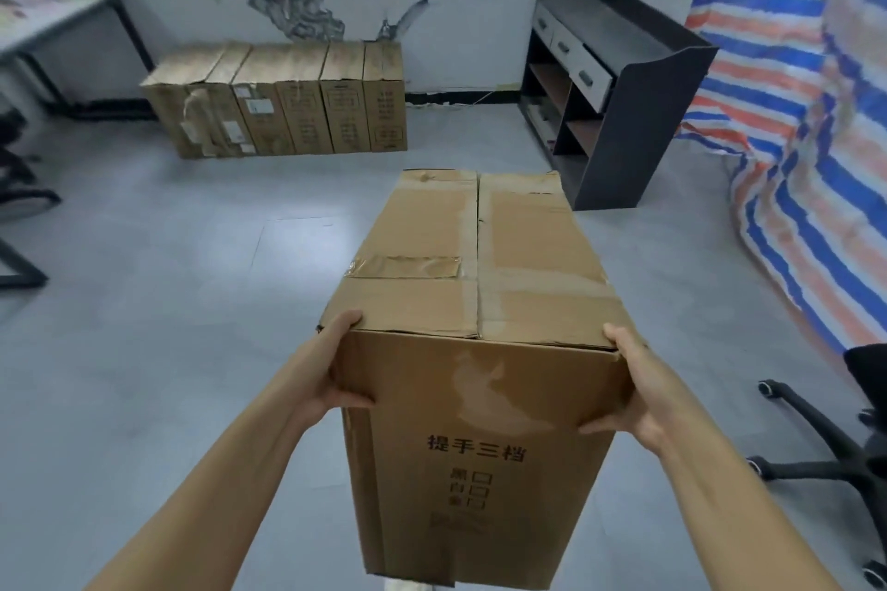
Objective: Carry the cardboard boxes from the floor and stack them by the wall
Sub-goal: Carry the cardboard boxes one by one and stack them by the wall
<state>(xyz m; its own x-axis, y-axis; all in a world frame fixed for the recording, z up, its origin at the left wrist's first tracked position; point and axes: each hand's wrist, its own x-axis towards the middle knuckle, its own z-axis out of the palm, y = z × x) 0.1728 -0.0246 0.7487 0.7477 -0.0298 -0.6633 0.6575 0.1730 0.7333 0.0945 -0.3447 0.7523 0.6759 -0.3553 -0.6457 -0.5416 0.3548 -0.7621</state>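
Right now my left hand and right hand clamp the near corners of a tall cardboard box, held off the floor in front of me. At eleven o'clock, a row of boxes stands against the wall; at one o'clock, a dark cabinet.

The box was plain brown with black print; the tarp striped blue, orange, white; the shelf unit black.
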